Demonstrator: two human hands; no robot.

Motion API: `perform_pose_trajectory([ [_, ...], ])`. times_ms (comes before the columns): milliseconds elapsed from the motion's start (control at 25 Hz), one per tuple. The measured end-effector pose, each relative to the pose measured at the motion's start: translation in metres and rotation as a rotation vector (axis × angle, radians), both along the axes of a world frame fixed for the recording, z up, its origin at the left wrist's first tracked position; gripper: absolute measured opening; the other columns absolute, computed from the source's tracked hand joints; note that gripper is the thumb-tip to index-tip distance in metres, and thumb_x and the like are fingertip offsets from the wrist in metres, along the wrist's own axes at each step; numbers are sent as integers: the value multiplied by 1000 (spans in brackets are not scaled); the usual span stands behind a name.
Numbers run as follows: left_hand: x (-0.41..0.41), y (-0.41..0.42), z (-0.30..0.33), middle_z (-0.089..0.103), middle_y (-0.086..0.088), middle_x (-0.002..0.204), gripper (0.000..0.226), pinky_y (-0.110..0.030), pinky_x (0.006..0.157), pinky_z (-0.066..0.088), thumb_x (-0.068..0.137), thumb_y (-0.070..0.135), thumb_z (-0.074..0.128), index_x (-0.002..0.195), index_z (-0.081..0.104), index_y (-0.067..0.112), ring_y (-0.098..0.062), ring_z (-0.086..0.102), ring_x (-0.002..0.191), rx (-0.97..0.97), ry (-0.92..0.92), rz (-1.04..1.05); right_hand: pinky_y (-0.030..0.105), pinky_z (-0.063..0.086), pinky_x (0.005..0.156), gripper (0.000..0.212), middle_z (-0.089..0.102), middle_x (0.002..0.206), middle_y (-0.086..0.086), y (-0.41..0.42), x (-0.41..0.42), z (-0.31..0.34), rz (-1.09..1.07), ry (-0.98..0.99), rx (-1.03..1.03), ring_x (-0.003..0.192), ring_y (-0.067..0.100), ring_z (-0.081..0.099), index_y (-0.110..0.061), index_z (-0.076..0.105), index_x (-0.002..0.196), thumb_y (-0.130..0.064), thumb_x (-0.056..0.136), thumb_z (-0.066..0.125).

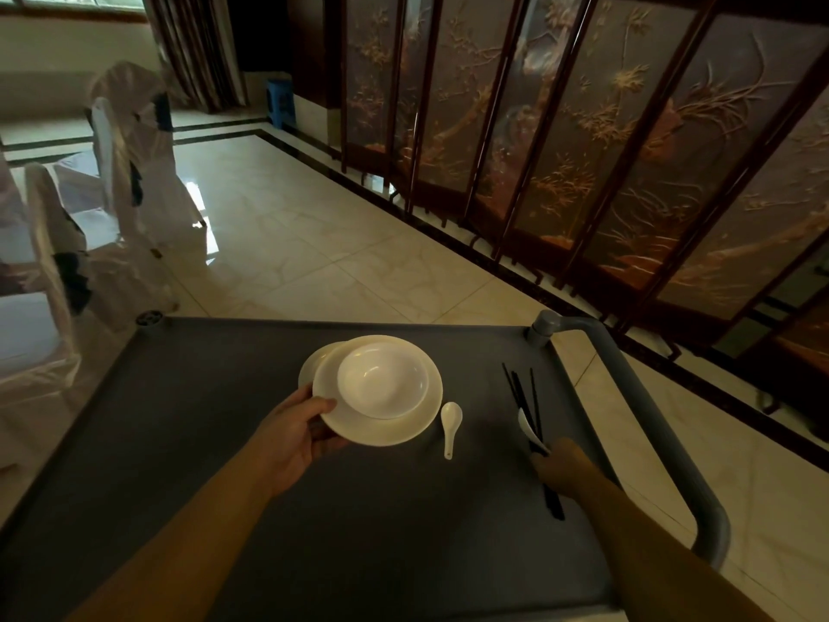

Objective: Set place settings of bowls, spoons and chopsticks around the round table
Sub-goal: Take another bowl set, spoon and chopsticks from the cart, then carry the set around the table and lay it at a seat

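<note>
A grey service cart [188,442] fills the foreground, and a person's two bare arms reach over it. The left hand [294,435] grips the near rim of two stacked cream plates [381,424], thumb on top; one white bowl [382,380] sits on the upper plate. One white spoon [450,427] lies on the cart just right of the plates. The right hand [563,466] closes around a bundle of black chopsticks [522,397] and a second white spoon [529,430]; the number of chopsticks is unclear. Three white-covered chairs [134,163] stand at left.

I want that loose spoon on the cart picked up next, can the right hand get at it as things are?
Probably not cleanly: the spoon lies in the open, but the right hand already holds chopsticks and another spoon, so its grip is full.
</note>
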State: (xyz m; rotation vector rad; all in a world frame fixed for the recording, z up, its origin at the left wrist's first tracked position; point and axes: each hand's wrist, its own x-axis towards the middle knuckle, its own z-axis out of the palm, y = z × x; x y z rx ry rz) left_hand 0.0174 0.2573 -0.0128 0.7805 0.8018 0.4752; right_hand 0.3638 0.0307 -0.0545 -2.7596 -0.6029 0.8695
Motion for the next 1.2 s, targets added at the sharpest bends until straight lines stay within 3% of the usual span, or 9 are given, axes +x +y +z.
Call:
perform_pose_trajectory([
  [320, -7, -19, 15, 68, -16, 126, 46, -40, 69, 62, 90, 13, 67, 132, 59, 28, -33, 73, 104, 22, -33, 96, 27, 47, 51, 24, 63, 77, 6, 53, -36, 40, 199, -118, 292, 65, 17, 62, -18, 56, 85, -33, 101, 46],
  [440, -25, -33, 24, 68, -15, 126, 46, -41, 70, 62, 89, 12, 67, 132, 59, 25, -33, 73, 104, 27, -44, 196, 32, 49, 49, 25, 64, 78, 10, 79, -62, 65, 252, 10, 436, 63, 22, 64, -18, 55, 91, -34, 104, 41],
  [600, -65, -59, 30, 73, -12, 119, 53, -42, 72, 62, 84, 12, 70, 134, 58, 24, -33, 72, 106, 46, -54, 375, 25, 47, 39, 20, 65, 76, 10, 110, -107, 95, 336, 224, 593, 52, 21, 61, -17, 56, 99, -32, 104, 45],
  [760, -120, -93, 35, 70, -14, 125, 51, -44, 74, 62, 85, 10, 71, 133, 60, 24, -34, 73, 105, 58, -29, 590, 27, 45, 45, 15, 59, 72, 1, 137, -169, 108, 533, 329, 687, 54, 13, 53, -22, 61, 104, -31, 102, 49],
  [840, -151, -113, 39, 73, -14, 120, 51, -42, 72, 62, 83, 8, 71, 131, 61, 24, -33, 74, 102, 69, -10, 710, 25, 45, 53, 15, 57, 73, -6, 149, -210, 112, 564, 373, 720, 61, 9, 54, -27, 61, 95, -38, 100, 52],
  [1000, -227, -160, 44, 77, -8, 111, 45, -39, 72, 63, 88, 8, 66, 129, 60, 25, -30, 74, 102, 98, 6, 901, 25, 43, 47, 35, 55, 53, -5, 160, -307, 119, 702, 484, 655, 51, 12, 56, -23, 63, 78, -54, 93, 55],
  [1200, -331, -216, 48, 76, -11, 110, 38, -35, 66, 63, 92, 7, 60, 127, 62, 22, -29, 76, 94, 103, 2, 1138, 22, 37, 40, 36, 52, 43, -11, 156, -434, 124, 941, 639, 613, 36, -2, 50, -24, 61, 69, -52, 92, 57],
])
